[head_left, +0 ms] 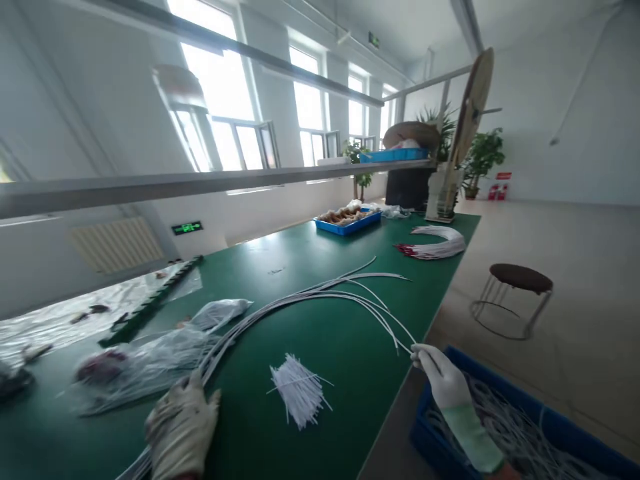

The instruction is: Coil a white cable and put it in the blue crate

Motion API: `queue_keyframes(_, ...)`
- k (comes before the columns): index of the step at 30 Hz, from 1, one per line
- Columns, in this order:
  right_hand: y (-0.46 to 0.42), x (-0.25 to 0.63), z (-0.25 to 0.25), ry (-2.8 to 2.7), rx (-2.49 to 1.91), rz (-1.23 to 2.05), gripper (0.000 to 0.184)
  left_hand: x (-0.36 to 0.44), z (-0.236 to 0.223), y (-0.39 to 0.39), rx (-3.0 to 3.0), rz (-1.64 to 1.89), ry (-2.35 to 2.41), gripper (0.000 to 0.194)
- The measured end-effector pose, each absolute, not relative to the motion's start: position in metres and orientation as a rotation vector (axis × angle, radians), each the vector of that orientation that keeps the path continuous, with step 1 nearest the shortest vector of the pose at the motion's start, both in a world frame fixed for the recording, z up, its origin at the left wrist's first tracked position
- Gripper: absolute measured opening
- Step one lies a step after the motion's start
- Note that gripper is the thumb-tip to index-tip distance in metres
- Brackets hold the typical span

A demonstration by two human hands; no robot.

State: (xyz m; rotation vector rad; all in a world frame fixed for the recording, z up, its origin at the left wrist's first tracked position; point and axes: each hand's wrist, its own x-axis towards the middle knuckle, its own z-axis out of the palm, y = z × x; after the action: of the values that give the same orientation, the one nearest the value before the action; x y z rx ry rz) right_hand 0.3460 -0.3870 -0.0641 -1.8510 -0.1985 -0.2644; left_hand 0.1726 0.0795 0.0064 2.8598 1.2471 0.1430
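Left hand [183, 427]: fingers closed round white wires [300, 300] | right hand [440, 377]: pinching their far tips | short cut pieces [300, 393] heaped between hands | blue bin [550, 427] beside right hand, part-filled; sorting seems midway.

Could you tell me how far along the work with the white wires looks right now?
Done, it seems: a tidy bundle lies at the far table end. In hand: the left hand pins long wires on the table; the right hand pinches one tip. Left: a blue bin of wires.

Left hand [181, 427] gloved, grip closed, right hand [441, 377] gloved, pinching
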Motion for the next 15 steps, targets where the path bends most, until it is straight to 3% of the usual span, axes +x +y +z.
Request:
queue_keyframes(5,-0.281,0.353,-0.028,-0.538,-1.768,-0.056,0.043,0.164,0.011,0.108,2.806,0.024,1.288,0.031)
queue_keyframes(9,-0.193,0.348,-0.012,-0.652,-1.755,0.219,0.027,0.154,0.017,0.114,2.777,0.107,1.2,0.022)
queue_keyframes(15,-0.066,0.348,0.004,-0.561,-1.819,0.776,0.026,0.139,0.023,0.112,2.641,0.122,1.225,0.032)
